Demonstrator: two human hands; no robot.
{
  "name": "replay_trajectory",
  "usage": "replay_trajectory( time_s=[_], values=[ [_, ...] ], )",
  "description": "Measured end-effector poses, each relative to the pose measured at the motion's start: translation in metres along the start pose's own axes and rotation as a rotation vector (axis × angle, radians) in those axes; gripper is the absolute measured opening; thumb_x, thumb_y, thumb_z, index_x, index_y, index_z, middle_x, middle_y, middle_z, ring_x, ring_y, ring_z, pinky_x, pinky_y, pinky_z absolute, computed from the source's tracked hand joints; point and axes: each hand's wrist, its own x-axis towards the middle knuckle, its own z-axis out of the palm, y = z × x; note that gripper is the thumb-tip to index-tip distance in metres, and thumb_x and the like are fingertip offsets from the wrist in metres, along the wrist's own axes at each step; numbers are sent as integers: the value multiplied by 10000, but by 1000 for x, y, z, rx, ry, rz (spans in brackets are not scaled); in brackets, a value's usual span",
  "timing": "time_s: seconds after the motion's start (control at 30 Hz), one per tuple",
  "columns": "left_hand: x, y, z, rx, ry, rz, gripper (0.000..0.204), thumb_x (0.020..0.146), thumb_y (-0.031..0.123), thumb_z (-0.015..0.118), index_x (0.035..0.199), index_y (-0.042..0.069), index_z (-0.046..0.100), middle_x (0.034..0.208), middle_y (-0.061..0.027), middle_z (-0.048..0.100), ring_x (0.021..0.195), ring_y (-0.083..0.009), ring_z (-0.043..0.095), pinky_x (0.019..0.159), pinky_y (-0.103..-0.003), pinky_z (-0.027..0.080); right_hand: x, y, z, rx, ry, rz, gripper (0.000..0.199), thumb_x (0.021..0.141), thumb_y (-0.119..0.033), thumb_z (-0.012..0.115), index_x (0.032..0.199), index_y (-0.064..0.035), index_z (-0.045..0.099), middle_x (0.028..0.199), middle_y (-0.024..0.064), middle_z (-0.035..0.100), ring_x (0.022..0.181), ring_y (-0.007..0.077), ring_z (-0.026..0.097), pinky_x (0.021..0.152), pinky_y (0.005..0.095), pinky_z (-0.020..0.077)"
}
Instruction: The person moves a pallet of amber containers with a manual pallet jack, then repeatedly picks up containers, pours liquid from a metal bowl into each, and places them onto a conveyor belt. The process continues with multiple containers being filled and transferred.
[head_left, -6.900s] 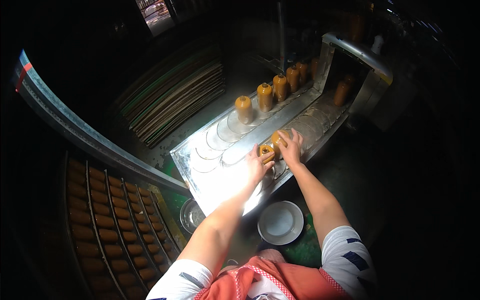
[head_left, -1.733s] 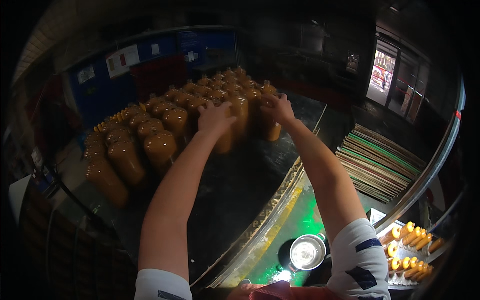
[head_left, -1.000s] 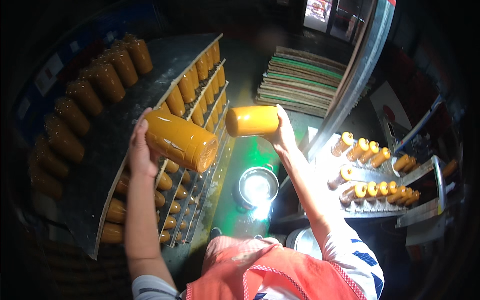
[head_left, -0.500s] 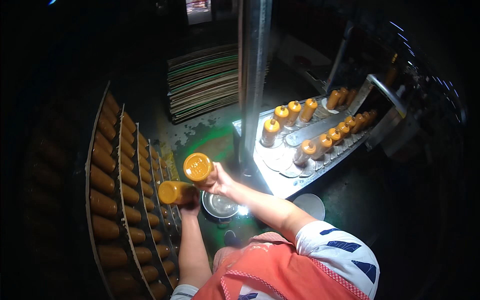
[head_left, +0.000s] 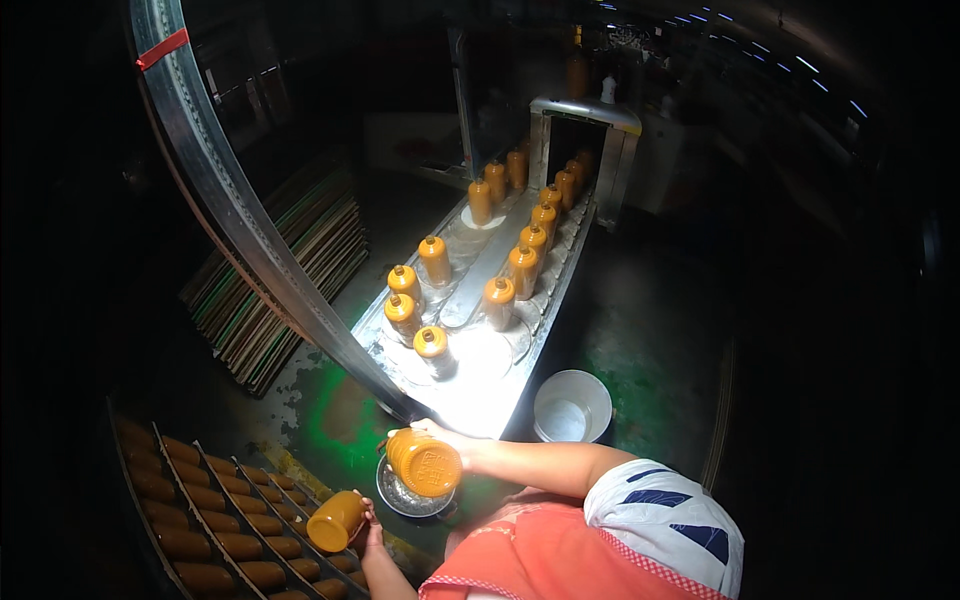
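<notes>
1. Far left: curved grey metal rail (head_left: 215,190) with a red tape band near its top, sweeping down toward the lit table.
2. Lower left: dark wire rack (head_left: 215,520) of glossy orange-brown bottles lying on their sides in rows.
3. Behind the rail: flat stack of thin striped boards (head_left: 290,270), edges layered.
4. Left hand (head_left: 372,525) wraps the lower end of a smooth amber-orange glazed bottle (head_left: 335,520), tilted, held just above the rack. Fingers closed round it.
5. Right hand (head_left: 440,440) grips a second orange glazed bottle (head_left: 425,463), round base toward the camera, held over a shallow shiny metal bowl (head_left: 405,497) on the floor. The fingers are mostly hidden behind the bottle, but the grip looks firm.
6. Centre: brightly lit steel conveyor table (head_left: 480,390) carrying upright orange bottles with narrow necks (head_left: 500,300) in two lines on round pads, running into a steel hood (head_left: 585,115).
7. Right of the table: white plastic bucket (head_left: 572,405), round, on a green-stained floor.
8. Versus half a second ago: both bottles sit lower and further apart; the right-hand bottle has moved nearer the table's end.
</notes>
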Motion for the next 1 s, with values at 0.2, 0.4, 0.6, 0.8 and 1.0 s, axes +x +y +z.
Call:
replay_trajectory(
  time_s=[0.2, 0.4, 0.6, 0.8, 1.0],
  values=[
    [-9, -75, 12, 44, -60, -199, 868, 944, 617, 524, 1486, -31, 324, 1478, -280, 388, 1316, -461, 428, 1042, -595, 459, -189, -138, -55, -184, 441, -324, 433, 979, -360, 550, 1310, -84, 591, 1270, 106, 635, 1139, 239, 631, 993, 397, 508],
    [23, -190, 73, 489, 320, 13, 608, 979, 661, 370, 1292, 190, 594, 1215, -210, 643, 930, -485, 677, 628, -579, 612, -275, -273, -86, -1020, 818, -806, 415, 894, -217, 669, 1277, -63, 629, 1229, 71, 621, 1119, 189, 591, 992, 355, 483],
    [78, -302, 150, 825, 465, 217, 534, 999, 597, 372, 1205, 155, 590, 1017, -190, 686, 689, -343, 668, 471, -372, 546, -234, -347, -98, -1567, 856, -1080, 462, 727, -94, 787, 1183, -131, 714, 1245, 136, 547, 1189, 302, 539, 1053, 373, 427],
    [125, -325, 182, 947, 195, 310, 496, 978, 544, 480, 1187, 118, 626, 1083, -216, 688, 826, -317, 683, 712, -426, 589, -172, -387, -132, -1845, 854, -1061, 491, 696, -148, 832, 1164, -260, 734, 1342, 141, 482, 1242, 353, 480, 1050, 414, 439],
    [232, -396, 283, 1582, -47, 709, 401, 962, 213, 631, 1285, -24, 610, 1195, -143, 666, 1062, -219, 667, 979, -351, 520, -147, -422, -212, -1990, 835, -769, 503, 716, -152, 821, 1169, -346, 723, 1466, 104, 389, 1322, 382, 351, 1047, 450, 455]
  ],
)
